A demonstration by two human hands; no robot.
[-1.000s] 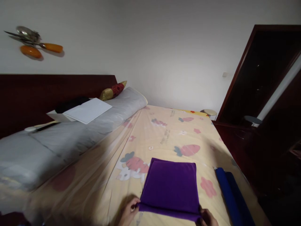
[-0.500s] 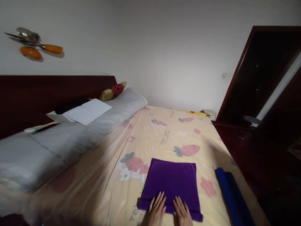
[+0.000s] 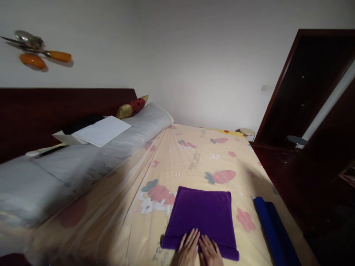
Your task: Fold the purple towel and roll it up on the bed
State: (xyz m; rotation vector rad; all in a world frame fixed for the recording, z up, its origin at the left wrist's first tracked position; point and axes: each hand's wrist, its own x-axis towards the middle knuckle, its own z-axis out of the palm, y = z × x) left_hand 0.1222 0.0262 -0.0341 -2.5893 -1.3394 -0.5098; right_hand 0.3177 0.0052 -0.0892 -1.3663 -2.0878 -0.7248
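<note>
The left hand [image 3: 188, 248] and right hand [image 3: 210, 252] are cut off at the wrists by the picture's bottom edge. They cover part of the purple cloth [image 3: 202, 218] at its near edge. The blue roll [image 3: 270, 229] at the bed's right edge runs out of view below.

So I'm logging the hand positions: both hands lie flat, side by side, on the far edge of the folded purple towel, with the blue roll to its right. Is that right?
Not quite. In the head view the left hand and right hand lie flat, side by side, on the near edge of the folded purple towel, not the far one. The blue roll is indeed to its right.
</note>
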